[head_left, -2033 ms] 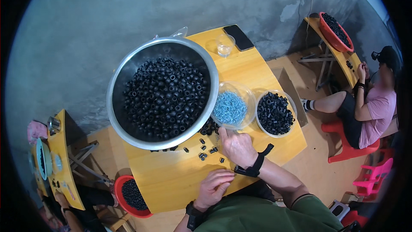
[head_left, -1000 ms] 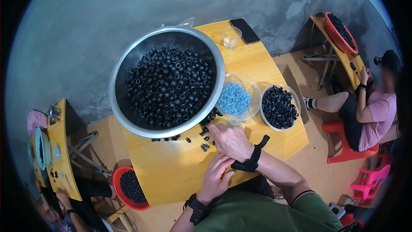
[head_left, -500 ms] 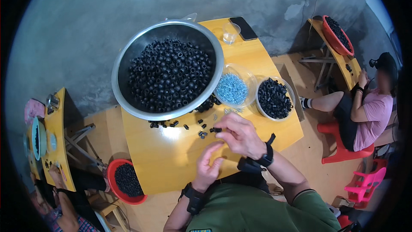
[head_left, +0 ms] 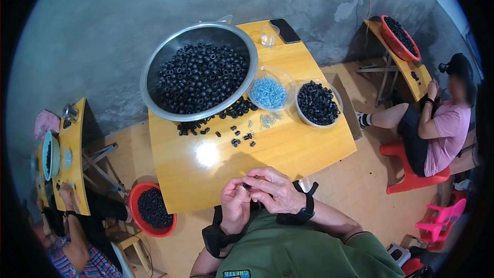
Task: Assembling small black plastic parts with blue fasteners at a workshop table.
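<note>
My left hand (head_left: 235,203) and my right hand (head_left: 276,191) meet close to my body, at the near edge of the yellow table (head_left: 288,149). Between their fingertips is a small black plastic piece (head_left: 246,186), partly covered by the fingers; both hands pinch it. Farther away, several loose black pieces (head_left: 235,142) lie on the tabletop. Behind them stands a large metal bowl (head_left: 206,32) heaped with round, hollow black parts. To its right are a clear bowl (head_left: 285,77) of tiny bluish, shiny pieces and a clear tub (head_left: 337,94) of short black tubes.
A clear cup (head_left: 268,39) and a dark phone (head_left: 285,31) rest at the table's far end. On the floor at left stands a red basin (head_left: 135,200) of black parts. People sit at side tables, one in a pink shirt (head_left: 447,128) on the right, another in plaid (head_left: 77,261) at left.
Both hands have drawn back from the loose pieces toward my body and come together. The black piece, earlier in my right fingers alone, is now between both hands; my left hand has closed.
</note>
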